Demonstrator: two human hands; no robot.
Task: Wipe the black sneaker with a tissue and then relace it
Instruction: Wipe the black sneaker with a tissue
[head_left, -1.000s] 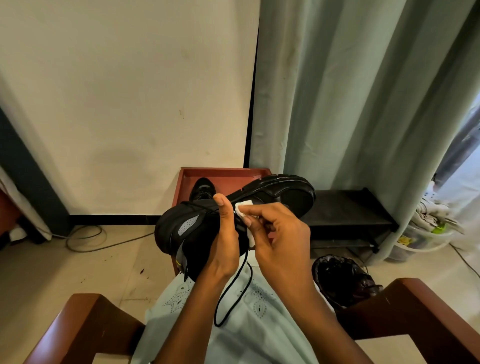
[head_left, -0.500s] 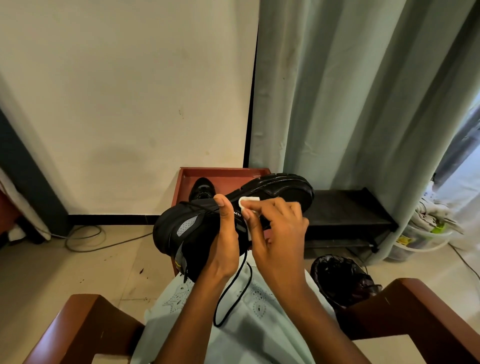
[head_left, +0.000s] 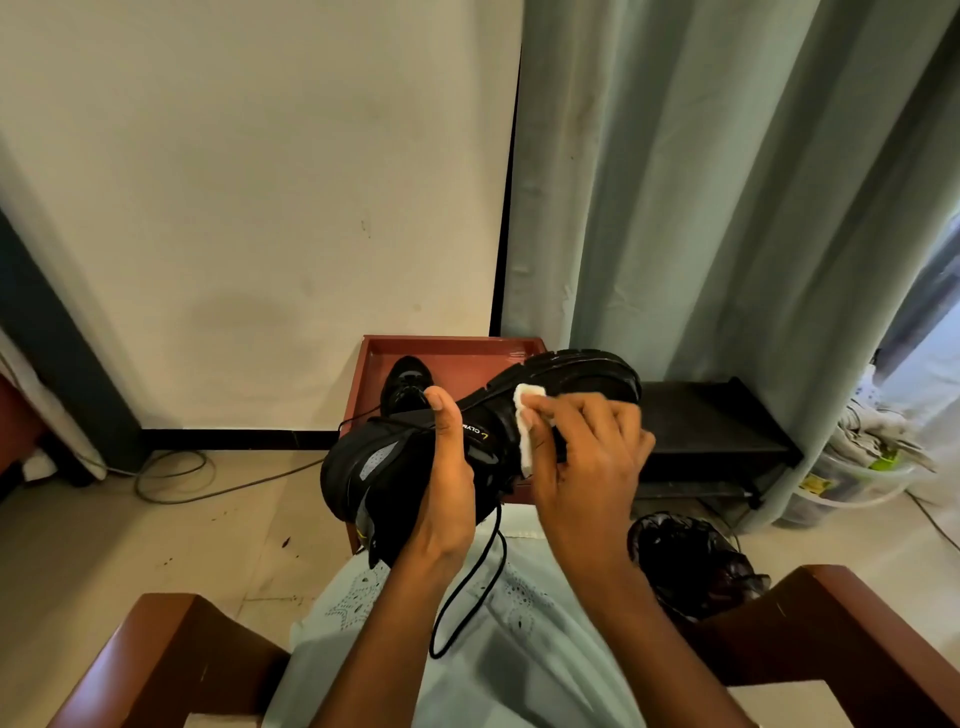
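Plain wall (head_left: 260, 182), grey-green curtain (head_left: 727, 208), tiled floor (head_left: 156, 525). black sneaker (head_left: 358, 478) up in air over lap, resting on nothing, sole tipped away. left hand (head_left: 447, 499) wraps upper, thumb on top. right hand (head_left: 587, 462) pinches folded tissue (head_left: 525, 426) against side by sole.

Risks imo:
- one-hand hold, so hard rub could twist shoe loose
- thin tissue could shred on sole lugs
- loose lace (head_left: 436, 652) dangling to lap could snag
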